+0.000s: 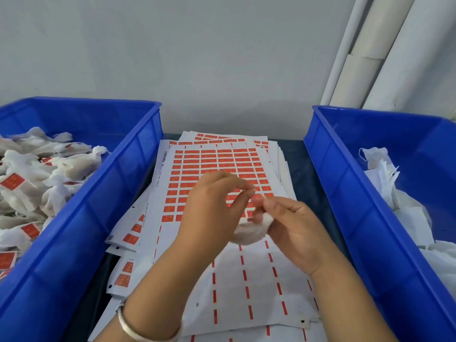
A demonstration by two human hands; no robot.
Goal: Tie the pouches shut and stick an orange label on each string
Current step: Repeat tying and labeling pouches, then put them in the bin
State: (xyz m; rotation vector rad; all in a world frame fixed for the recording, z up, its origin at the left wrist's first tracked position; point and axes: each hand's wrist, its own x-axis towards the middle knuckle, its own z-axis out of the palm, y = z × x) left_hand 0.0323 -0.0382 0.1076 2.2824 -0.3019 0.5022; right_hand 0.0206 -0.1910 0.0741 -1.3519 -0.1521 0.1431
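Observation:
A small white pouch [250,230] hangs between my two hands above the label sheets. My right hand [293,225] grips its upper part, fingers curled round it. My left hand [214,206] is raised beside it with thumb and fingertips pinched together near the pouch's top; what they pinch is blurred, likely the string. The top sheet of orange labels [217,166] lies under the hands, its near half stripped to thin orange strips.
A blue bin [118,193] on the left holds several tied pouches with orange labels [13,181]. A blue bin [345,193] on the right holds loose white pouches [385,169]. More label sheets are stacked beneath. White rolls lean against the wall at the back right.

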